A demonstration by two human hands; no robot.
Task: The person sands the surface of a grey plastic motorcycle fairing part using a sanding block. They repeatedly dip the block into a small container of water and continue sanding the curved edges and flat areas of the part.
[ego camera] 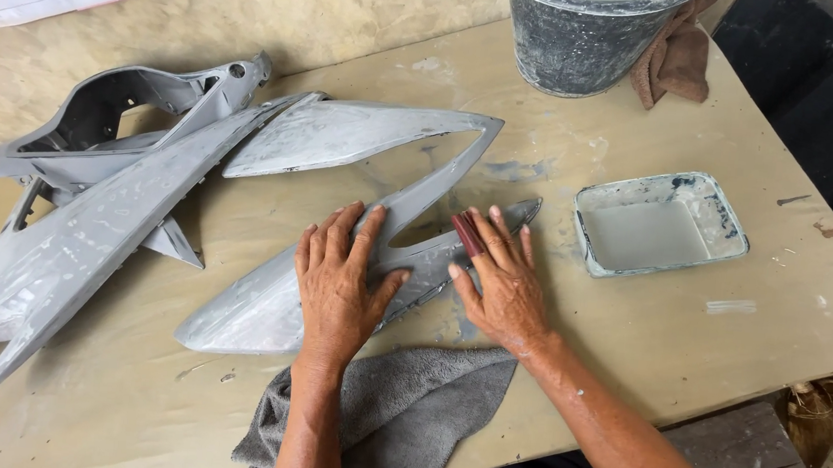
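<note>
Hands (340,283) (503,282) flat on grey fairing panel (260,301), tray (660,225) near right.

Tan, paint-smeared worktable (626,363) in soft daylight, rough beige wall (356,8) behind, dark floor (829,110) at right.

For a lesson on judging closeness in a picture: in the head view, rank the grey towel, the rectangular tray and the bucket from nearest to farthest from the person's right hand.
Measured from the right hand:
1. Grey towel, just below the hand at the table's near edge.
2. Rectangular tray of grey liquid, to the hand's right.
3. Bucket, at the table's far edge.
</note>
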